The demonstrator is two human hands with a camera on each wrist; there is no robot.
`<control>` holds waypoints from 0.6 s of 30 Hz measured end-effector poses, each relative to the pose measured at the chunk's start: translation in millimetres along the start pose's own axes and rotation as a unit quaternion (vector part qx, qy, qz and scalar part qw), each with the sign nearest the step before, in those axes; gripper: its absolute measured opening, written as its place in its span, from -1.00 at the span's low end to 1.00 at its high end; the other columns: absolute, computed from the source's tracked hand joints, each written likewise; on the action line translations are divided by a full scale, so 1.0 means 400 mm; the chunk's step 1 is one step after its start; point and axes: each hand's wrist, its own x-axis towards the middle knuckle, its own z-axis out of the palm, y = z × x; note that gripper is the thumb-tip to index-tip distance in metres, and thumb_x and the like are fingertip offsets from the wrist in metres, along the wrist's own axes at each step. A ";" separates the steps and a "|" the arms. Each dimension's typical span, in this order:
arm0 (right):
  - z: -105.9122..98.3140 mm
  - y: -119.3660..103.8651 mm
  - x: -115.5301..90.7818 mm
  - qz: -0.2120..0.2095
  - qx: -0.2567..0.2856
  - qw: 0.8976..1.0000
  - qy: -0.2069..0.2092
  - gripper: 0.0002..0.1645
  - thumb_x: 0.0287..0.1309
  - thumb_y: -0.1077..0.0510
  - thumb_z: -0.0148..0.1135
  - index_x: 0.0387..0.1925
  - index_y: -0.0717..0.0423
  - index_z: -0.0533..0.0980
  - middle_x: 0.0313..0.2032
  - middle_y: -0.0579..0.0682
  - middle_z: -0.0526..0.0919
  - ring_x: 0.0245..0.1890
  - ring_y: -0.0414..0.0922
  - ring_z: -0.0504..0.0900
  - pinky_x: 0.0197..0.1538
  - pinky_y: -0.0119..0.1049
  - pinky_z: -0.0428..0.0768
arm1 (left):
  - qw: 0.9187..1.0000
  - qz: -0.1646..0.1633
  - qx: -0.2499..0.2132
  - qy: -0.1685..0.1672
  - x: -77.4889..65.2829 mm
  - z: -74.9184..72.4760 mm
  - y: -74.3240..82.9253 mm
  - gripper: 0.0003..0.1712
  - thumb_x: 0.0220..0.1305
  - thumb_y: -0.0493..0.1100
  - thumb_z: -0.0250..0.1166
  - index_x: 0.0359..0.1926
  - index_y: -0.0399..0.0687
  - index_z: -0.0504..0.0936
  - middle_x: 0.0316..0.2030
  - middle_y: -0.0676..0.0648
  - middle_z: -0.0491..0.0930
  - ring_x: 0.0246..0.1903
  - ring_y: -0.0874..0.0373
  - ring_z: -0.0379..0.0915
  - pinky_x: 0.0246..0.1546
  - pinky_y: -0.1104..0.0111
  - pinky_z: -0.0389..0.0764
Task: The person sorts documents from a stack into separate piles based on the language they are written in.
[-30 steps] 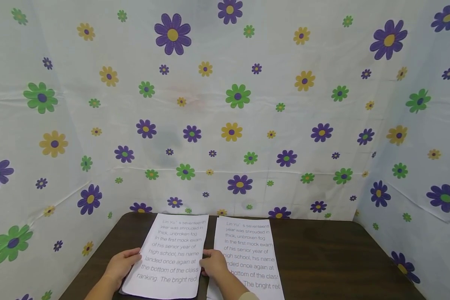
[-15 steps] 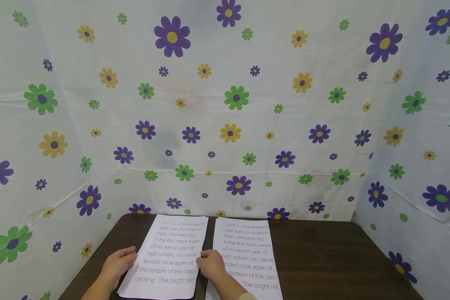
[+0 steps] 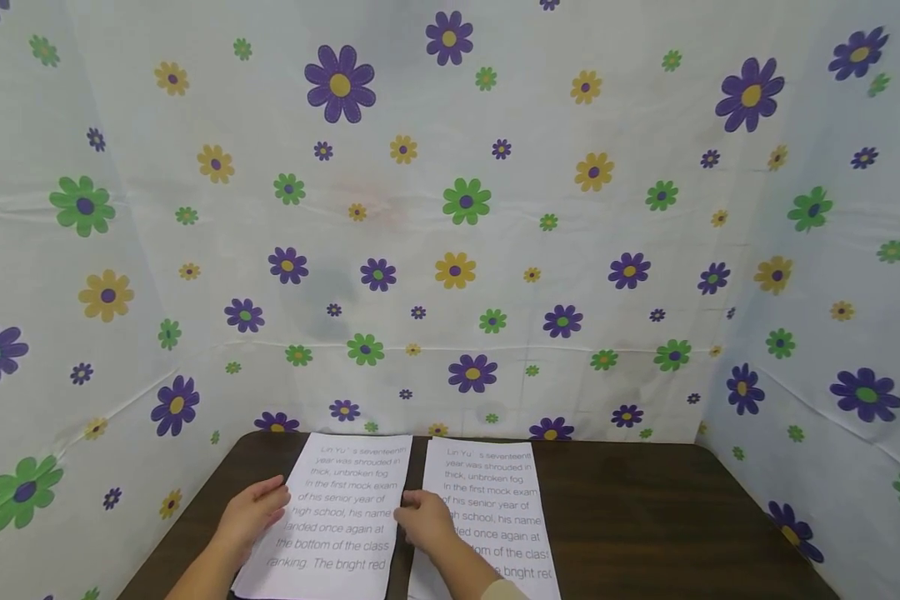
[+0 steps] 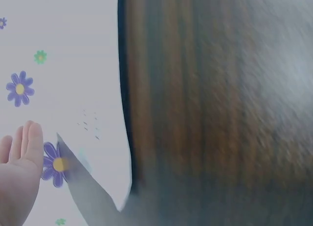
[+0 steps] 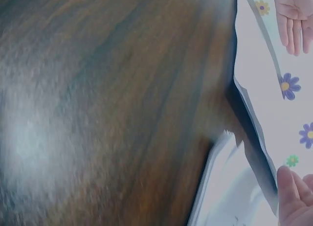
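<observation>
A stack of white printed paper (image 3: pixel 345 510) lies on the left part of the dark table. At its left edge is my left hand (image 3: pixel 249 517), fingers straight and pointing away from me. My right hand (image 3: pixel 424 518) is at the stack's right edge, partly over a second stack of printed paper (image 3: pixel 495 500). In the left wrist view the left hand (image 4: pixel 22 172) shows at the lower left with straight fingers. The right wrist view has the fingers of the right hand (image 5: pixel 293 201) beside a sheet edge, and the left hand (image 5: pixel 296 20) at the top right.
The dark wood table (image 3: pixel 630 517) extends to the right of the stacks. A white cloth wall (image 3: pixel 532 183) printed with purple, yellow and green flowers surrounds it at the back and both sides. A narrow strip of table separates the two stacks.
My left hand drew slightly back from the left edge, then came forward to it, a little farther up the sheet. My right hand stays near the right edge. The head view shifts a little.
</observation>
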 end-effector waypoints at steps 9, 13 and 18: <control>-0.065 0.000 0.002 -0.031 0.044 0.998 -0.029 -0.32 0.12 0.11 0.30 0.27 0.26 0.41 -0.13 0.08 0.66 -0.21 -0.10 0.69 -0.27 -0.23 0.74 | 0.999 0.032 -0.023 -0.035 -0.023 0.052 0.050 -0.25 0.35 -0.18 0.19 0.43 -0.39 0.12 0.35 -0.48 0.24 0.27 -0.29 0.37 0.14 0.19 0.61; -0.097 0.008 0.007 -0.034 0.047 0.998 -0.037 -0.31 0.13 0.10 0.31 0.29 0.19 0.40 -0.06 0.11 0.66 -0.12 -0.01 0.69 -0.22 -0.16 0.74 | 0.997 0.047 -0.040 -0.052 -0.034 0.079 0.066 -0.27 0.32 -0.22 0.21 0.42 -0.37 0.16 0.33 -0.47 0.29 0.23 -0.26 0.43 0.09 0.23 0.64; -0.141 0.016 0.008 -0.050 0.051 0.997 -0.041 -0.32 0.12 0.10 0.31 0.29 0.17 0.42 -0.04 0.14 0.66 -0.10 0.02 0.68 -0.21 -0.14 0.74 | 0.993 0.063 -0.070 -0.072 -0.044 0.116 0.091 -0.28 0.29 -0.27 0.24 0.40 -0.37 0.20 0.30 -0.49 0.32 0.20 -0.27 0.45 0.10 0.16 0.63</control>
